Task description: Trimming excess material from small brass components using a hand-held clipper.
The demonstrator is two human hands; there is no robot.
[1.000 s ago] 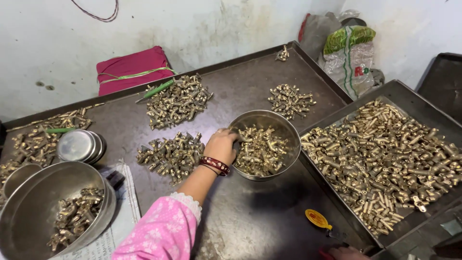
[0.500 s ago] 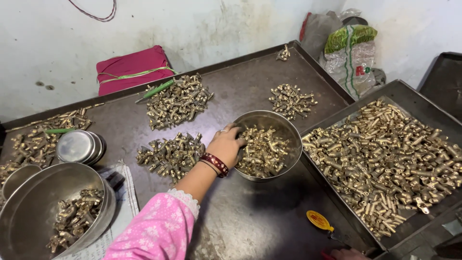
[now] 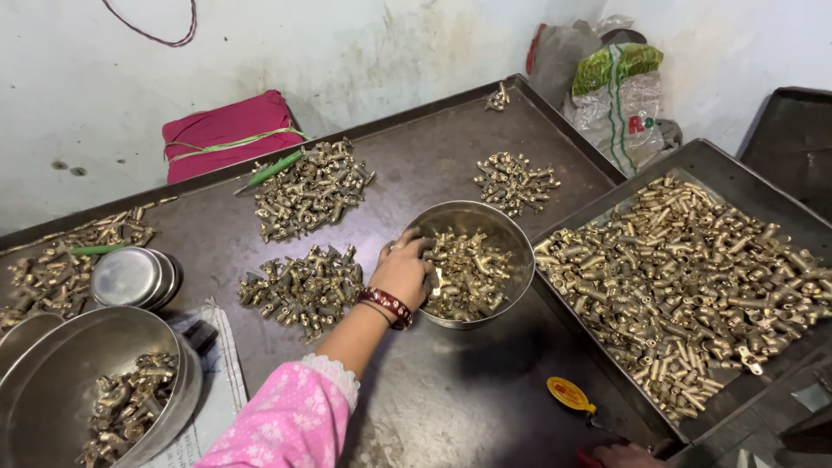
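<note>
Your left hand (image 3: 403, 270) is in the steel bowl (image 3: 511, 238), grip curled on brass fittings (image 3: 468, 273). Can't tell if it's clamped. Right hand (image 3: 626, 455) pokes in at 5 o'clock, grip hidden.

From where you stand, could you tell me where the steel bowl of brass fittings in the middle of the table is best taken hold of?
Probably by the steel bowl's bare rim, with both hands from opposite sides. It is round, has no handles and looks heavily loaded with brass fittings. The left hand already rests on the near-left rim; the far-right rim is free, though the tray crowds it.
</note>
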